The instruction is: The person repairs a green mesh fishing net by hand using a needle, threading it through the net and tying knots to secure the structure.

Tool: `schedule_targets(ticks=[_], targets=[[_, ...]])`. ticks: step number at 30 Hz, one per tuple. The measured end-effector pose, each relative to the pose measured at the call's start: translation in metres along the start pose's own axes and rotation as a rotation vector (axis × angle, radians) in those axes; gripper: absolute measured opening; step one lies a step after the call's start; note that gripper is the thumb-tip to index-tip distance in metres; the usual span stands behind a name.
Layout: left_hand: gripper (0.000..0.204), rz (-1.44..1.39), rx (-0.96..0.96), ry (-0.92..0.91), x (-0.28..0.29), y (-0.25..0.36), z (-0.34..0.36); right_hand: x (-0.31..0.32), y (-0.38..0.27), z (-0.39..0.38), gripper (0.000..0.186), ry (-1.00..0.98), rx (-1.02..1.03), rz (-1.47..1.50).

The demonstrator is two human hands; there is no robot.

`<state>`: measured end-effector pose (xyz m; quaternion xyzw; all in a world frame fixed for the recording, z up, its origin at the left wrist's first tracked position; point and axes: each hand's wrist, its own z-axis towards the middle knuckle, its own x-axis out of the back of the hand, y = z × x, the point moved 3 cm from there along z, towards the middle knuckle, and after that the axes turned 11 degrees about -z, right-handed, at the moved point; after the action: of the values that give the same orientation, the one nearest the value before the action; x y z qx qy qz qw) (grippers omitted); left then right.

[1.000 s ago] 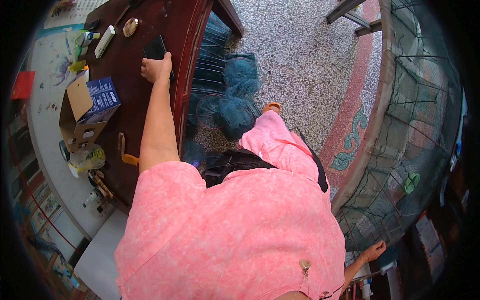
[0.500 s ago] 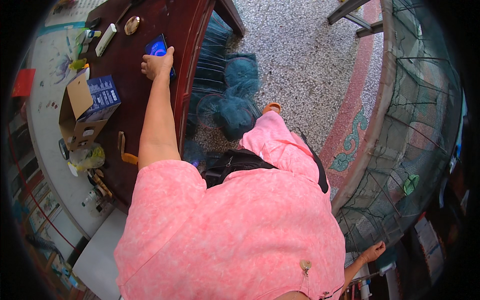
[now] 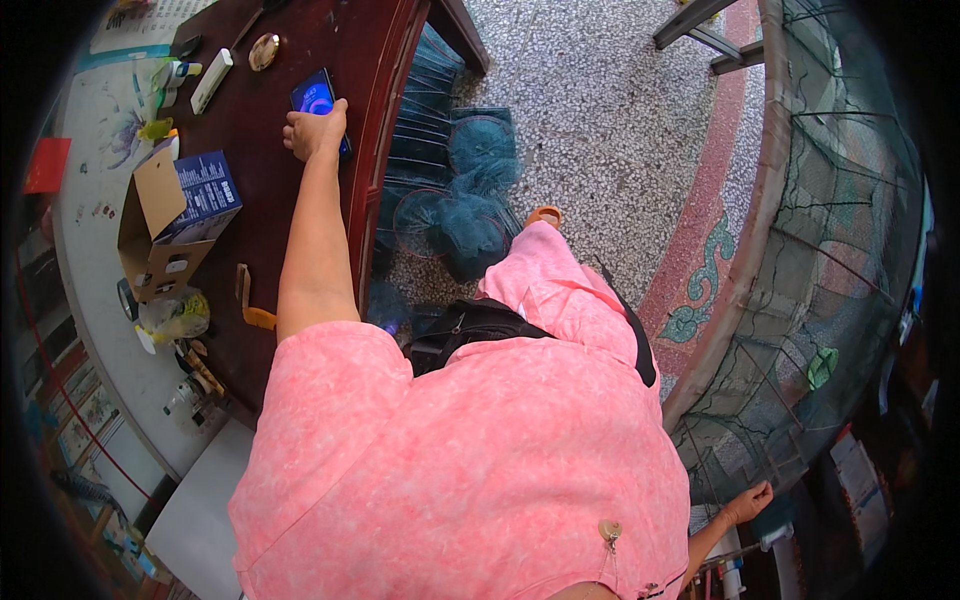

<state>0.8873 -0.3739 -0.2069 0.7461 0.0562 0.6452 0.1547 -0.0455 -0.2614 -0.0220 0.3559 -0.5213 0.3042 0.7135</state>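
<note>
Currently the left hand (image 3: 315, 130) rests on a lit phone (image 3: 315, 97) near the dark table (image 3: 270, 190) edge, grip loose over it; press lightly, keeping it flat. Right hand (image 3: 748, 502) hangs low, grip unclear.

The left hand (image 3: 315, 130) rests on a phone (image 3: 316, 97) near the right edge of the dark wooden surface (image 3: 255, 190). There is bare wood between the arm and the open cardboard box (image 3: 170, 225) by the left edge, so a hand could pass there. Toward the far end a white bottle (image 3: 211, 81) and a small round dish (image 3: 264, 51) stand in the way. A yellow tool (image 3: 250, 305) lies toward the near end. Green nets (image 3: 455, 195) crowd the floor just past the right edge.
</note>
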Motion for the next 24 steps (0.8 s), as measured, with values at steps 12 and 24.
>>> schedule_targets(ticks=[12, 24], targets=[[0.089, 0.001, 0.034, -0.024, 0.009, 0.002, -0.009, -0.007, 0.012, 0.003, 0.025, 0.034, 0.064, 0.035], [0.084, 0.026, 0.095, 0.027, 0.007, 0.014, -0.011, -0.007, 0.011, 0.0, 0.025, 0.035, 0.041, 0.113]])
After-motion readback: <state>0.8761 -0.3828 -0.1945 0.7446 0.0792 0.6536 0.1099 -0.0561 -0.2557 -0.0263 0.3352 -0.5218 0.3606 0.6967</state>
